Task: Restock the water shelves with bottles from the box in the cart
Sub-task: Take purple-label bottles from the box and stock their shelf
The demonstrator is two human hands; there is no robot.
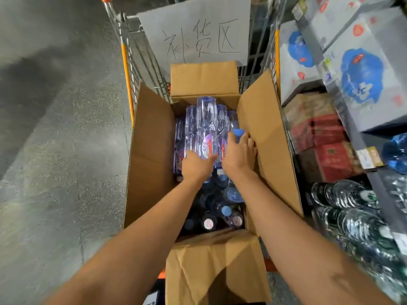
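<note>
Grey speckled concrete floor (55,150) fills the left side of the view. Metal wire shopping cart with orange side rails (126,69) stands on it; a white paper sign with handwritten black characters (198,34) hangs at the cart's far end. Shelves along the cart's right side carry white cartons printed with blue shapes (361,80), red and brown cartons (323,146) below them, and shrink-wrapped packs of clear bottles (348,208) lowest.

Brown corrugated cardboard box (152,150) sits in the cart, all four flaps folded outward. Clear plastic water bottles with purple-and-white labels (206,119) lie stacked on their sides in the box's far half. Upright bottles with blue and white caps (226,211) stand in the near half.

Left hand (197,165) is closed over the near end of the topmost lying bottle. Right hand (240,150) is at the box's right wall, fingers curled around a blue-capped bottle (238,132). Both forearms are bare.
</note>
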